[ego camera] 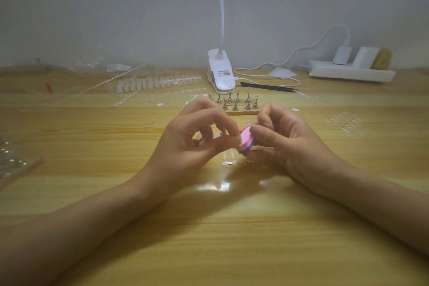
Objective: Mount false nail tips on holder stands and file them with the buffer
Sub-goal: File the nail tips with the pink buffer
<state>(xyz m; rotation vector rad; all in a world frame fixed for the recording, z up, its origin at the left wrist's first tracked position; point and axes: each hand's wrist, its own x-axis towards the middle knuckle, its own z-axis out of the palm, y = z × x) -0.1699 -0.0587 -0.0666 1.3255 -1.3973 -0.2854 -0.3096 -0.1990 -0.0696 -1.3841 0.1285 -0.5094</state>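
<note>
Filing is judged under way: above the counter (92, 146), the buffer (314, 141) is clasped in the right grip (285, 139) and pressed against what is presumably a tip, pinched unseen in the left grip (190, 139). Short, light strokes are called for next.

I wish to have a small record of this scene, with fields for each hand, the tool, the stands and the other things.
left hand: fingertips pinched together at the edge of the buffer; what they hold is hidden
right hand: grips the buffer
buffer: pink and purple, between the two hands
holder stands: standing in rows on a wooden strip, behind the hands
nail tip strip: flat on the table, under the hands
farther back: clip lamp, black tweezers, power strip
</note>
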